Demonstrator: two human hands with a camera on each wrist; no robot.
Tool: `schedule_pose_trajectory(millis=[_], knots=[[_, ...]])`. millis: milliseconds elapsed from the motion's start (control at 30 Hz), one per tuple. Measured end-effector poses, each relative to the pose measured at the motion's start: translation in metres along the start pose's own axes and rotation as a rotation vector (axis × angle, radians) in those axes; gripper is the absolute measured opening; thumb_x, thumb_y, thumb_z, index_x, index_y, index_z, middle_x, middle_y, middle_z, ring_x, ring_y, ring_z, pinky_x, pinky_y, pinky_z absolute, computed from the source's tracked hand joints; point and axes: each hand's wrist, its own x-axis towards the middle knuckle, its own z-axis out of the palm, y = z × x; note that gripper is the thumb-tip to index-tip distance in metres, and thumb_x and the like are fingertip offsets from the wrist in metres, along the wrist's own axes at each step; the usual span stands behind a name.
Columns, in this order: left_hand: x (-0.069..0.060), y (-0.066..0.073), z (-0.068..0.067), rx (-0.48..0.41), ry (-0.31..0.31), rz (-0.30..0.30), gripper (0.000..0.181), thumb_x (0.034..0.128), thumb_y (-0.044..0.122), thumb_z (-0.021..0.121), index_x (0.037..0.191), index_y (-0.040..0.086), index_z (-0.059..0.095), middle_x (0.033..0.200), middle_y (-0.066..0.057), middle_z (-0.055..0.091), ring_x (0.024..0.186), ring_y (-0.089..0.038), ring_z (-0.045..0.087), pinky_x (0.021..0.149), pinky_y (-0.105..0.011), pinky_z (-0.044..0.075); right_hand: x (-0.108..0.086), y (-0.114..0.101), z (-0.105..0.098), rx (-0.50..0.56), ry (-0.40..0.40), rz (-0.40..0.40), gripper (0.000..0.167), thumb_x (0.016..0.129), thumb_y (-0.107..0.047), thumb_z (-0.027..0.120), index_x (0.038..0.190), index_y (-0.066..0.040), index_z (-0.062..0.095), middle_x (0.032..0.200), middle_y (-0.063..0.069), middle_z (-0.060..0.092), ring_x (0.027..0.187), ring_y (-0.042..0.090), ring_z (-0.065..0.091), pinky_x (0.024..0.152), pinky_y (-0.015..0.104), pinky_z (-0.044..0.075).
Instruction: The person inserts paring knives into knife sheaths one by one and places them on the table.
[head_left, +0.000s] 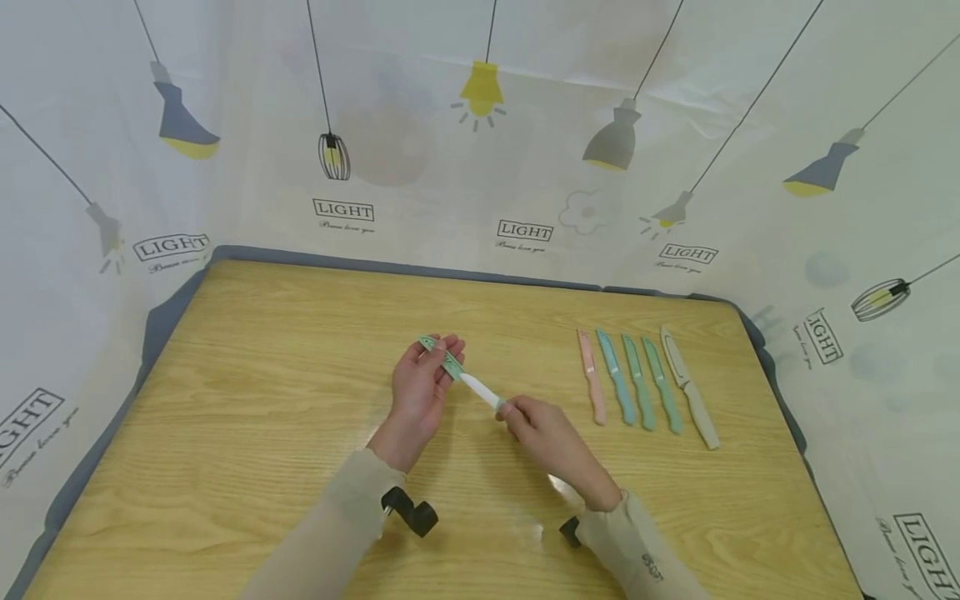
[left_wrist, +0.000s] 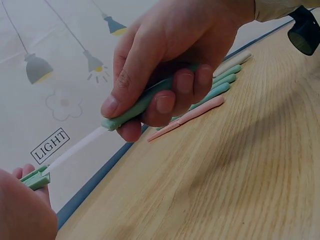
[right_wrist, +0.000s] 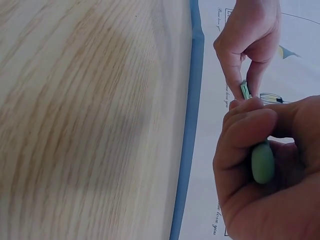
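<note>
My left hand [head_left: 418, 390] pinches a green knife sheath [head_left: 452, 365] between thumb and fingers, above the table. In my right hand [head_left: 549, 435] is the green handle [left_wrist: 145, 102] of a knife, with the fingers curled round it. The knife's white blade [head_left: 480, 390] shows bare between the two hands, its tip at the mouth of the sheath. Whether the tip sits inside the sheath, I cannot tell. From the right wrist view, the butt of the handle [right_wrist: 262, 162] pokes out of the right fist, and the left hand [right_wrist: 252, 37] holds the sheath beyond it.
To the right lies a row of sheathed knives on the wooden table [head_left: 247, 417]: a pink knife [head_left: 591, 377], a blue knife [head_left: 617, 377], two green knives [head_left: 638, 383] and a larger cream knife [head_left: 688, 387]. A printed curtain [head_left: 420, 183] surrounds the table's far and side edges.
</note>
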Motion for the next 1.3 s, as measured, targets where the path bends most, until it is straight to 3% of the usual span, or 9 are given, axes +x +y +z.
schedule_pose_trajectory(millis=[367, 833, 1300], knots=[[-0.002, -0.001, 0.005, -0.005, -0.004, -0.004, 0.020, 0.1066, 0.004, 0.055, 0.126, 0.001, 0.049, 0.134, -0.025, 0.061, 0.113, -0.022, 0.070, 0.100, -0.033, 0.056, 0.001, -0.004, 0.002, -0.011, -0.009, 0.012, 0.030, 0.111, -0.020, 0.050, 0.110, 0.002, 0.070, 0.070, 0.013, 0.058, 0.049, 0.008, 0.037, 0.041, 0.019, 0.028], [-0.007, -0.006, 0.010, -0.014, -0.044, -0.020, 0.019, 0.1066, 0.004, 0.055, 0.124, -0.001, 0.049, 0.124, -0.019, 0.066, 0.115, -0.025, 0.069, 0.101, -0.034, 0.055, 0.003, -0.011, 0.004, 0.008, -0.001, 0.011, 0.031, 0.112, -0.022, 0.049, 0.108, 0.002, 0.069, 0.069, 0.013, 0.058, 0.048, 0.008, 0.037, 0.040, 0.019, 0.028], [-0.011, -0.010, 0.014, 0.008, -0.083, -0.016, 0.014, 0.1065, 0.002, 0.054, 0.120, 0.001, 0.051, 0.127, -0.023, 0.064, 0.117, -0.027, 0.068, 0.102, -0.035, 0.055, 0.005, -0.014, 0.005, 0.019, 0.019, -0.027, 0.032, 0.112, -0.021, 0.048, 0.109, 0.004, 0.068, 0.071, 0.013, 0.060, 0.048, 0.007, 0.037, 0.041, 0.020, 0.029]])
